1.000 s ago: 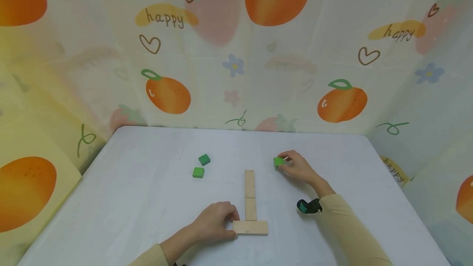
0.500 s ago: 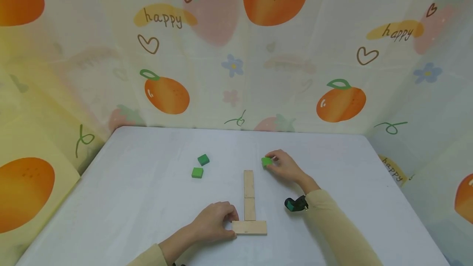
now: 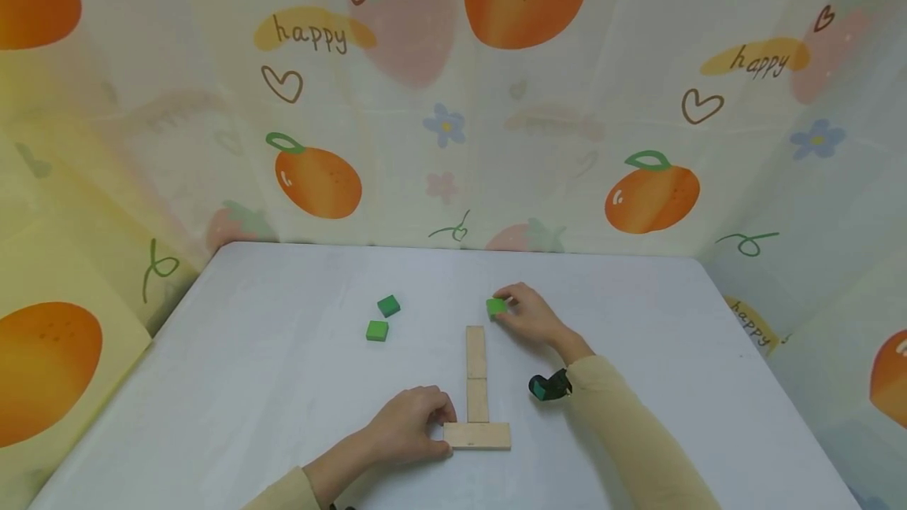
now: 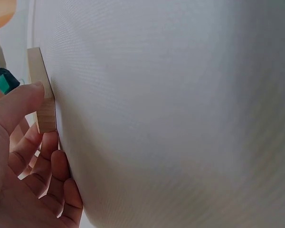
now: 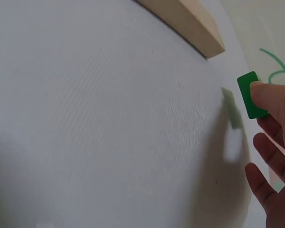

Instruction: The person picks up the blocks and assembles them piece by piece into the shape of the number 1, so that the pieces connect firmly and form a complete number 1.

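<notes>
Right hand (image 3: 533, 319): fingertips pinching green block (image 3: 494, 308), raised off table (image 3: 283, 384). Left hand (image 3: 409, 425): fingers gripping crosswise plank (image 3: 478, 436) at its end. 2 other green pieces (image 3: 377, 330) lie well left of right fingers.

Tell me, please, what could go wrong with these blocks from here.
The right hand pinches a green block above the table; it might slip, or knock the nearby wooden row. The left hand grips the crosswise wooden block against that row, so a small tug could spoil their alignment.
</notes>
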Action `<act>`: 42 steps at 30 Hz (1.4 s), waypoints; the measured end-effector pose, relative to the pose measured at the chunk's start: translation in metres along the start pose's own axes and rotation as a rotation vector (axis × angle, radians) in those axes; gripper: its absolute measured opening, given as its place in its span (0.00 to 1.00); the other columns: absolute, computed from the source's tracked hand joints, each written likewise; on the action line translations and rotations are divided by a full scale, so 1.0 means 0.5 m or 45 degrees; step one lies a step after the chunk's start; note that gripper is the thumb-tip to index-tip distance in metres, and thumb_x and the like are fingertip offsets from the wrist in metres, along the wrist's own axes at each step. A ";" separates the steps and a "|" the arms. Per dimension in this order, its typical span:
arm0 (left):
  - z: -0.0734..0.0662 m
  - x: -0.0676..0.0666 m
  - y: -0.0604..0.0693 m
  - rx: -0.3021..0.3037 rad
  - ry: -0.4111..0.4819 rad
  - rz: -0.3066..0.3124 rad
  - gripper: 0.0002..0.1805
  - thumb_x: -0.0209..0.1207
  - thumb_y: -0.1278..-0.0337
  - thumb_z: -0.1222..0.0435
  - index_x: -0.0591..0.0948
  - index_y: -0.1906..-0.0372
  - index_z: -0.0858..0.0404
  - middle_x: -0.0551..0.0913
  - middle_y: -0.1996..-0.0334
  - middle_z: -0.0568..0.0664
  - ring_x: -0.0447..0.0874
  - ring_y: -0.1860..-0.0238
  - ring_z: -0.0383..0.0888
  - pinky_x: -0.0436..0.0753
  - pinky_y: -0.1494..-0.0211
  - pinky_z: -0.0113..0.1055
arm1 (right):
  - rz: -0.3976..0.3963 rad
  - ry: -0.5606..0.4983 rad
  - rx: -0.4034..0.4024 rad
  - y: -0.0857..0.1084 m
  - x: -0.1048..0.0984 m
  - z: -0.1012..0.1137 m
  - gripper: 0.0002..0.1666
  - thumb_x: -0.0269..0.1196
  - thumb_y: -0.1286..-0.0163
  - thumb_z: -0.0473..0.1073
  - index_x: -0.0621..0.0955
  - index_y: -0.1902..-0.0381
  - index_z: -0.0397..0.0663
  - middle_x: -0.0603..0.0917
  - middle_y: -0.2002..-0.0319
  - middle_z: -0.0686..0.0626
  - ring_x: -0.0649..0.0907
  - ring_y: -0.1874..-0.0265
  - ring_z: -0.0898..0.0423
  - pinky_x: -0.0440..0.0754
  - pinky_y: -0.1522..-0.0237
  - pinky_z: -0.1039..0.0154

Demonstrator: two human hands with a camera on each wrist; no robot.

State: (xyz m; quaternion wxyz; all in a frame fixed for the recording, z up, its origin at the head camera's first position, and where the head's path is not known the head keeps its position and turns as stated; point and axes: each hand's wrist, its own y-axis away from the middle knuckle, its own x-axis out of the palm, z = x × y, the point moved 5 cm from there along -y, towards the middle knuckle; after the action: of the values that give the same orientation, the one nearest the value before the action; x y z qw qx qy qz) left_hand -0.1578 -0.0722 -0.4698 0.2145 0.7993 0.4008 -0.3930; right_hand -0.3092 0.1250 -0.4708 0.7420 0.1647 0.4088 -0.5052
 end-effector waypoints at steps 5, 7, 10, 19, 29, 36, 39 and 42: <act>0.002 0.001 0.000 -0.017 -0.003 0.003 0.15 0.71 0.67 0.58 0.79 0.69 0.49 0.73 0.75 0.32 0.69 0.71 0.30 0.70 0.65 0.26 | 0.009 0.002 -0.009 -0.008 0.008 0.011 0.19 0.64 0.42 0.37 0.76 0.51 0.39 0.78 0.55 0.43 0.77 0.55 0.48 0.74 0.51 0.54; 0.002 0.001 0.001 -0.014 -0.004 0.002 0.15 0.71 0.68 0.58 0.78 0.69 0.49 0.73 0.75 0.32 0.68 0.71 0.30 0.70 0.65 0.26 | 0.012 0.015 -0.016 -0.010 0.011 0.016 0.19 0.63 0.42 0.37 0.76 0.51 0.39 0.78 0.55 0.43 0.77 0.55 0.48 0.74 0.50 0.54; 0.002 0.000 0.001 -0.003 -0.006 -0.002 0.15 0.71 0.68 0.59 0.79 0.69 0.50 0.73 0.75 0.32 0.68 0.71 0.30 0.70 0.65 0.27 | 0.023 0.031 0.000 -0.013 0.016 0.021 0.20 0.63 0.41 0.38 0.77 0.50 0.40 0.79 0.54 0.44 0.77 0.55 0.49 0.73 0.50 0.54; 0.000 -0.001 0.001 0.006 0.001 -0.007 0.15 0.71 0.68 0.59 0.79 0.69 0.50 0.73 0.74 0.32 0.68 0.71 0.30 0.70 0.65 0.27 | 0.036 0.028 0.042 -0.017 0.030 0.028 0.20 0.63 0.41 0.39 0.77 0.50 0.43 0.79 0.54 0.46 0.77 0.54 0.50 0.73 0.50 0.56; -0.002 -0.003 0.002 0.009 0.007 -0.003 0.15 0.71 0.68 0.59 0.79 0.69 0.50 0.73 0.74 0.32 0.68 0.71 0.30 0.70 0.65 0.27 | 0.052 0.057 0.061 -0.016 0.041 0.026 0.19 0.63 0.40 0.41 0.77 0.50 0.45 0.78 0.53 0.47 0.78 0.54 0.51 0.73 0.50 0.56; -0.001 -0.003 0.000 0.002 0.009 0.004 0.15 0.71 0.68 0.59 0.79 0.69 0.50 0.73 0.74 0.32 0.68 0.71 0.30 0.69 0.65 0.27 | 0.049 0.100 0.008 -0.017 0.041 0.026 0.19 0.64 0.41 0.40 0.78 0.51 0.45 0.80 0.54 0.48 0.78 0.54 0.52 0.73 0.50 0.56; -0.001 -0.002 0.000 -0.010 0.009 0.014 0.15 0.71 0.67 0.59 0.79 0.69 0.50 0.73 0.75 0.32 0.68 0.71 0.30 0.69 0.65 0.27 | 0.057 0.109 -0.011 -0.017 0.042 0.027 0.19 0.63 0.41 0.40 0.78 0.51 0.45 0.80 0.53 0.47 0.78 0.54 0.52 0.73 0.49 0.56; -0.001 -0.002 0.000 -0.019 0.012 0.018 0.15 0.71 0.67 0.58 0.79 0.69 0.49 0.73 0.75 0.32 0.68 0.72 0.31 0.69 0.65 0.26 | 0.059 0.116 -0.032 -0.016 0.042 0.029 0.19 0.63 0.41 0.40 0.78 0.50 0.44 0.80 0.53 0.47 0.78 0.53 0.51 0.72 0.48 0.55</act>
State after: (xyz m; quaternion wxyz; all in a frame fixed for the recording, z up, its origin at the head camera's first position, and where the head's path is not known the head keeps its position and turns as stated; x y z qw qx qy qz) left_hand -0.1580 -0.0723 -0.4687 0.2213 0.8024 0.3989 -0.3847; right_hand -0.3067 0.0993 -0.4769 0.7362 0.1875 0.4446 -0.4745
